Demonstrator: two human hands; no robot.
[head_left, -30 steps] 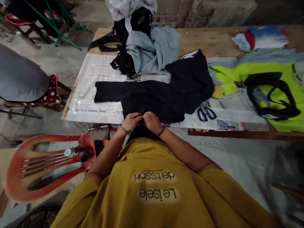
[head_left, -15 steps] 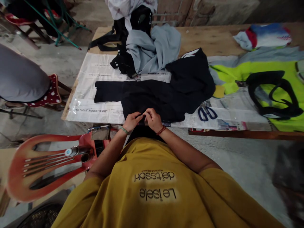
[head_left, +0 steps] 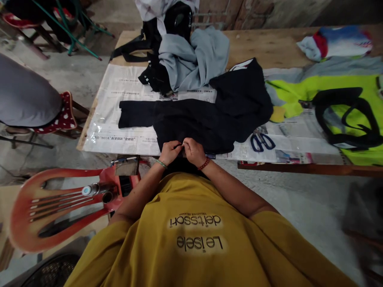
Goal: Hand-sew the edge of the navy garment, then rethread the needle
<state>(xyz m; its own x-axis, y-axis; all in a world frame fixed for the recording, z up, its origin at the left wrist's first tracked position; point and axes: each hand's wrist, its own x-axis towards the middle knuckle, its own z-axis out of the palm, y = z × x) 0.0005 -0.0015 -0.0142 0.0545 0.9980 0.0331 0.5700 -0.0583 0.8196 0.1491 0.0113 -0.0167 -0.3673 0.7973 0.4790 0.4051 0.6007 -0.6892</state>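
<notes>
A dark navy-black garment point(head_left: 191, 119) with a sleeve-like strip at its left lies spread along the front edge of the table. My left hand point(head_left: 170, 152), with a green bracelet at the wrist, is closed in a pinch at the garment's near edge. A bit of black cloth shows between its fingers. Right beside it my right hand point(head_left: 194, 152), wearing a red beaded bracelet, pinches at the same spot, fingertips nearly touching the left ones. Whatever tiny thing may sit between the fingertips is too small to make out. Dark-handled scissors point(head_left: 262, 142) lie right of the garment.
Newspaper point(head_left: 116, 137) covers the wooden table point(head_left: 269, 48). Grey cloth point(head_left: 194, 59) and black straps point(head_left: 131, 52) lie behind the garment. A yellow-green garment point(head_left: 338, 83) with a black band point(head_left: 338, 95) is at right. A red chair point(head_left: 60, 175) holding a flask point(head_left: 95, 189) stands left; a seated person point(head_left: 26, 91) is beyond.
My left hand has shifted slightly right, closer to my right hand, drawing the garment's near edge a little with it. Both hands stay pinched.
</notes>
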